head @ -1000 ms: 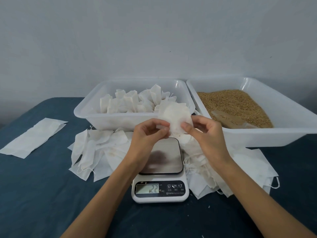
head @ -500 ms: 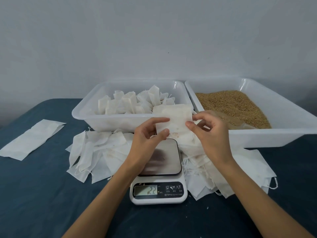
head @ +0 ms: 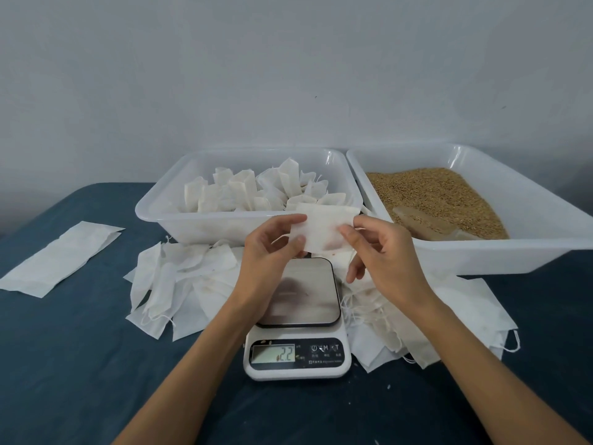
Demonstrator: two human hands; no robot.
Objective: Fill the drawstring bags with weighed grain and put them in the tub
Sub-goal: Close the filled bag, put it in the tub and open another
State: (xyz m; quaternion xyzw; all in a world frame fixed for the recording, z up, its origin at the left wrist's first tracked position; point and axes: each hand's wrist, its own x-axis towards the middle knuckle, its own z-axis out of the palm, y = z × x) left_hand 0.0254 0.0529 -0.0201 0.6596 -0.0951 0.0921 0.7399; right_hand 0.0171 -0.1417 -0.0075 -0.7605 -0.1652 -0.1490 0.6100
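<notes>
I hold one flat white drawstring bag [head: 322, 226] above the kitchen scale [head: 298, 319]. My left hand [head: 272, 252] pinches its left edge and my right hand [head: 382, 255] pinches its right edge. The scale's steel plate is bare and its display reads 2.2. Behind the scale stands a white tub [head: 167, 216] with several filled bags standing in it. To its right a second white tub [head: 529, 248] holds brown grain [head: 426, 191] with a clear scoop [head: 426, 224] lying half buried in it.
Loose empty bags lie heaped on the dark blue table left [head: 179, 284] and right [head: 449, 316] of the scale. A long white sheet [head: 61, 258] lies at the far left. A pale wall closes the back.
The bag in my hands has been flattened out from a crumpled bundle and now hangs spread between both hands, a little lower and nearer the scale.
</notes>
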